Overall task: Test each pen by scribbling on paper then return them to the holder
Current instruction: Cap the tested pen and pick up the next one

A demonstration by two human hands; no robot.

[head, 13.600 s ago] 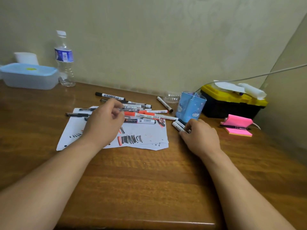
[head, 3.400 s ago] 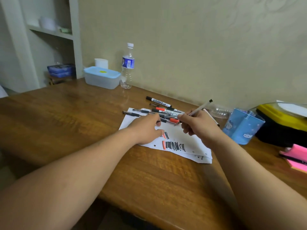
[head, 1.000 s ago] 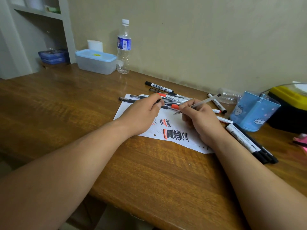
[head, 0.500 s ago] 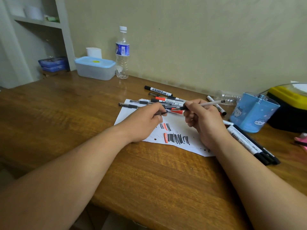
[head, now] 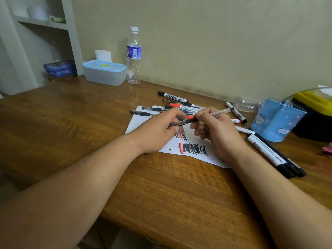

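Wooden desk [head: 71, 123], scribbled paper [head: 139, 121] — right hand [head: 218, 131] pinches a clear pen [head: 221, 111], left hand [head: 158, 132] pinches its dark end, tip hidden — hands apart a moment ago.

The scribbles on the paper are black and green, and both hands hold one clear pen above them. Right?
Not quite. The head view shows the scribbles are black and orange-red, not green. The rest holds: the left hand and right hand both hold one clear pen above the paper.
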